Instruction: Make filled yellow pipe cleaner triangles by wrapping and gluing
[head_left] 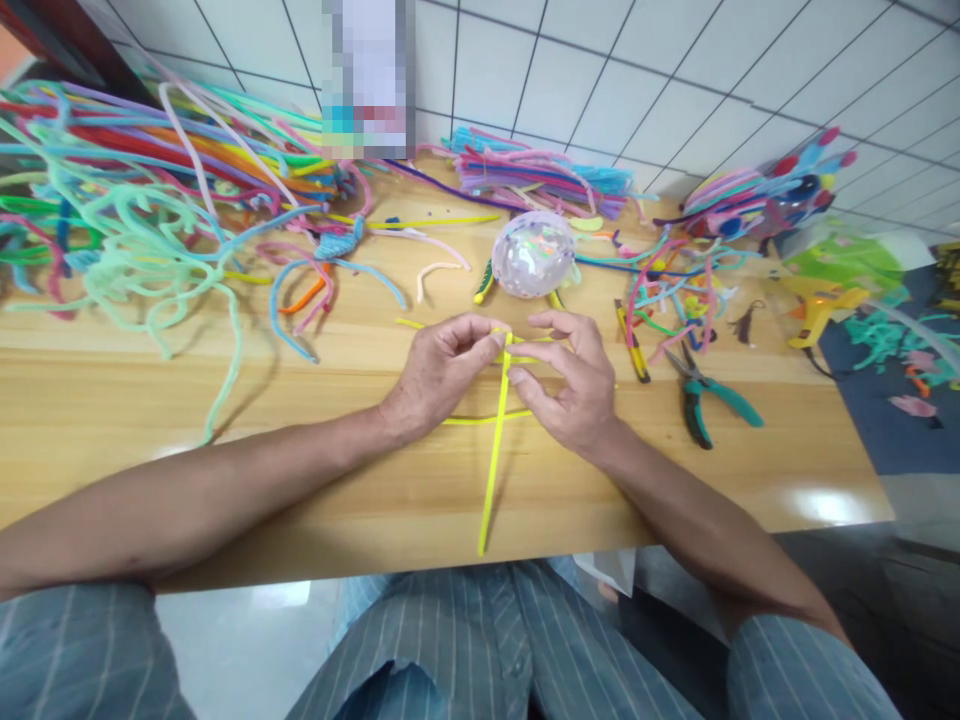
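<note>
Above the front middle of the table, my left hand (450, 365) pinches a yellow pipe cleaner (495, 460) between thumb and index finger. Its long end hangs down toward the table's front edge. Facing it, my right hand (574, 380) has its fingers spread apart, with the fingertips close beside the bent top of the yellow stem; whether they touch it I cannot tell. More yellow lengths run behind the fingers, and another yellow pipe cleaner (476, 421) lies below the hands. Just beyond the hands sits a clear bowl (532, 255) with small shiny pieces.
Heaps of coloured pipe cleaners (150, 240) cover the left side of the wooden table (300, 510). Bundles (540, 175) lie along the tiled wall. At right are pliers (709, 395), a yellow cutter knife (632, 342), loose scraps (682, 285) and a yellow glue gun (821, 310).
</note>
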